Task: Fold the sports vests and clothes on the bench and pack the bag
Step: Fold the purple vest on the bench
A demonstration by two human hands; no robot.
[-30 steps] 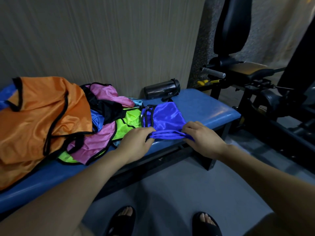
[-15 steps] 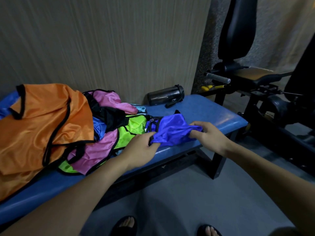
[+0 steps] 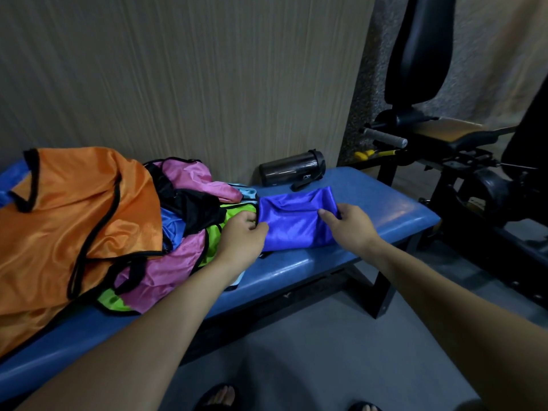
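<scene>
Your left hand pinches the folded blue vest's left edge; your right hand grips its right side, mid-frame on the blue tabletop.

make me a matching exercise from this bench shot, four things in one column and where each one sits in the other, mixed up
Things:
1. orange vest
2. blue vest
3. dark bottle
4. green vest

Places:
A. lying on its side at the back of the bench, against the wall
B. held at both ends by the left hand and the right hand
C. spread over the left end of the clothes pile
D. partly under pink and black clothes, just left of the left hand

Pairs: 1-C, 2-B, 3-A, 4-D
</scene>
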